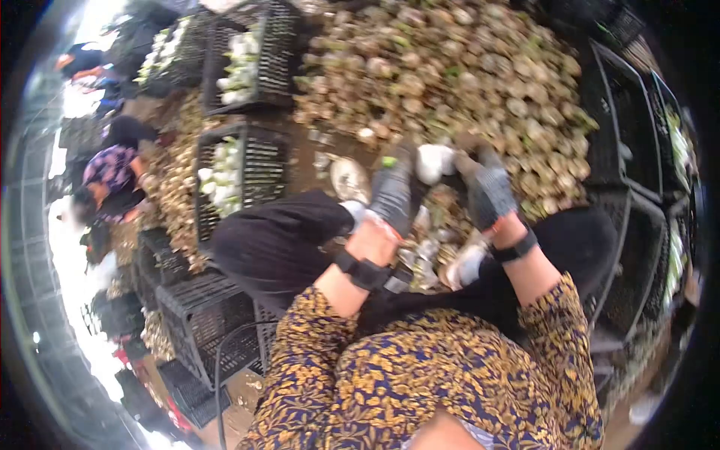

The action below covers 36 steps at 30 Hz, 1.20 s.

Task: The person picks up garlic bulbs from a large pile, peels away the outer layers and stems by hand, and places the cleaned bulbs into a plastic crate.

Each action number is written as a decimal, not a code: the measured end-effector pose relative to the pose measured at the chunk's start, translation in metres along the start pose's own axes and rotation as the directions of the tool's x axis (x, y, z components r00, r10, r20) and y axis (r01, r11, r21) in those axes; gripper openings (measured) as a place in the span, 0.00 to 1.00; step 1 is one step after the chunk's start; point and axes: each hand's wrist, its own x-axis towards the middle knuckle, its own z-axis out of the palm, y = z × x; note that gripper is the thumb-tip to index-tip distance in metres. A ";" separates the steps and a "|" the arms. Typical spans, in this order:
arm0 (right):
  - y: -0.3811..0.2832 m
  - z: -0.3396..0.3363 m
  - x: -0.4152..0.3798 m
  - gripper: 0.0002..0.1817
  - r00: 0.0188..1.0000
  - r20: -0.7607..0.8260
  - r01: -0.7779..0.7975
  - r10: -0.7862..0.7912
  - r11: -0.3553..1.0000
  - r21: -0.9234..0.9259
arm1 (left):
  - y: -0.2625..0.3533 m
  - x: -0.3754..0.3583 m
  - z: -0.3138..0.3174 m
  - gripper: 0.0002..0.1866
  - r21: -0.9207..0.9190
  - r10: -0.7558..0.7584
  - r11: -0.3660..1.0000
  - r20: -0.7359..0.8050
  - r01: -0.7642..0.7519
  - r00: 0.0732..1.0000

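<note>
Before heaped bulbs [450, 71], left hand [395, 187], right hand [487, 186] (both gloved), holding a white bulb [434, 163].

On my feed, the gloved left hand [392, 193] and the gloved right hand [489, 191] look covered in knitted cloth, matt and slightly rough, while the white bulb [432, 164] between them reads as smooth against the bulb pile [450, 82], whose skins look dry, papery and coarse. I take the black crates [268, 161] for hard plastic, and the wrist straps [363, 271] for a dull material I cannot name; the blouse [427, 360] and trousers [277, 232] both look like unshiny cloth.
</note>
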 end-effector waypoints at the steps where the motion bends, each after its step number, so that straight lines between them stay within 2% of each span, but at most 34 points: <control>1: -0.001 -0.005 0.000 0.11 0.995 0.079 0.057 -0.055 0.998 -0.021 | -0.001 0.000 0.004 0.19 -0.087 -0.007 0.996 -0.033 0.005 0.999; 2: -0.003 -0.003 -0.003 0.11 0.993 0.116 0.011 -0.034 0.981 0.193 | -0.001 -0.005 0.013 0.18 -0.061 0.022 0.998 -0.119 -0.029 0.993; 4: -0.005 -0.004 -0.004 0.11 0.984 0.124 0.113 -0.127 0.987 0.116 | 0.005 -0.011 0.023 0.17 0.090 -0.113 0.987 -0.183 0.131 0.977; 6: -0.010 -0.004 -0.005 0.11 0.983 0.146 0.092 -0.115 0.983 0.157 | 0.006 -0.009 0.023 0.17 0.147 -0.141 0.974 -0.202 0.173 0.969; 8: -0.020 -0.005 -0.006 0.11 0.970 0.234 -0.177 0.060 0.834 0.523 | 0.007 -0.010 0.029 0.16 -0.277 -0.226 0.947 -0.220 0.161 0.949; 9: -0.020 -0.008 -0.003 0.11 0.964 0.265 -0.172 0.015 0.793 0.584 | 0.004 -0.005 0.015 0.14 -0.301 -0.227 0.937 -0.141 0.177 0.964; 10: -0.021 -0.009 -0.001 0.11 0.964 0.265 -0.174 0.015 0.792 0.585 | 0.004 -0.004 0.012 0.14 -0.301 -0.227 0.937 -0.142 0.176 0.963; 12: -0.026 -0.012 0.002 0.12 0.991 0.135 -0.093 0.000 0.728 0.679 | 0.009 -0.005 0.016 0.12 -0.315 -0.192 0.942 -0.232 0.113 0.954; 14: -0.032 -0.017 0.002 0.10 0.992 0.126 -0.101 0.024 0.757 0.646 | 0.013 -0.001 0.004 0.11 -0.315 -0.148 0.945 -0.196 0.081 0.969; 16: -0.032 -0.016 -0.001 0.08 0.979 0.204 -0.051 -0.012 0.952 0.303 | 0.021 -0.002 0.001 0.11 -0.233 -0.021 0.972 -0.208 -0.029 0.978; 17: -0.035 -0.013 -0.005 0.08 0.946 0.261 -0.209 0.193 0.977 0.033 | 0.027 0.004 0.000 0.12 -0.296 -0.097 0.955 -0.232 0.025 0.968; 18: -0.040 -0.010 -0.010 0.11 0.873 0.472 -0.025 0.125 0.977 -0.214 | 0.028 0.004 -0.002 0.12 -0.293 -0.095 0.956 -0.233 0.023 0.968; 19: -0.030 -0.011 -0.007 0.12 0.813 0.582 0.248 0.013 0.897 -0.366 | 0.028 0.004 -0.002 0.12 -0.201 -0.032 0.979 -0.297 -0.029 0.954; 20: -0.022 -0.009 -0.004 0.14 0.715 0.696 0.508 -0.060 0.729 -0.459 | 0.028 0.004 -0.001 0.12 -0.105 0.033 0.992 -0.352 -0.075 0.935; 21: -0.013 -0.004 -0.008 0.16 0.863 0.476 0.038 0.167 0.919 -0.392 | 0.026 0.003 -0.004 0.14 -0.020 0.086 0.995 -0.268 -0.095 0.959; 22: -0.012 -0.006 -0.014 0.16 0.863 0.476 0.039 0.167 0.919 -0.393 | 0.021 0.006 -0.012 0.14 -0.022 0.087 0.995 -0.268 -0.096 0.960; 24: -0.029 0.010 -0.018 0.18 0.888 0.326 -0.219 0.325 0.921 -0.322 | 0.025 0.014 -0.018 0.17 -0.170 0.053 0.984 0.042 -0.045 0.998; 25: -0.009 0.004 -0.008 0.19 0.881 0.384 -0.118 0.276 0.914 -0.387 | 0.026 0.014 -0.011 0.18 -0.005 0.023 1.000 -0.211 -0.025 0.977; 26: -0.008 0.008 -0.008 0.19 0.831 0.357 -0.319 0.426 0.892 -0.321 | 0.025 0.017 -0.012 0.20 -0.042 -0.007 0.999 -0.301 -0.006 0.954; 28: -0.017 0.014 -0.017 0.18 0.852 0.312 -0.317 0.421 0.888 -0.334 | 0.028 0.042 -0.046 0.22 -0.148 -0.178 0.981 -0.444 0.124 0.878; 30: -0.017 0.013 -0.019 0.17 0.820 0.333 -0.359 0.466 0.871 -0.334 | 0.045 0.055 -0.070 0.24 -0.174 -0.154 0.980 -0.361 0.096 0.920; 31: -0.017 0.015 -0.022 0.16 0.825 0.331 -0.369 0.457 0.881 -0.296 | 0.066 0.067 -0.085 0.21 -0.197 -0.216 0.967 -0.310 0.160 0.926; 32: -0.010 0.014 -0.022 0.15 0.841 0.348 -0.317 0.414 0.898 -0.304 | 0.089 0.080 -0.090 0.16 -0.132 -0.141 0.987 -0.401 0.095 0.905; 33: 0.000 0.011 -0.020 0.15 0.846 0.365 -0.282 0.390 0.907 -0.314 | 0.120 0.078 -0.076 0.12 -0.112 -0.041 0.994 -0.418 -0.007 0.908; 36: 0.007 0.012 -0.021 0.14 0.866 0.376 -0.210 0.331 0.922 -0.326 | 0.240 0.082 -0.074 0.12 -0.098 0.277 0.945 -0.268 -0.312 0.923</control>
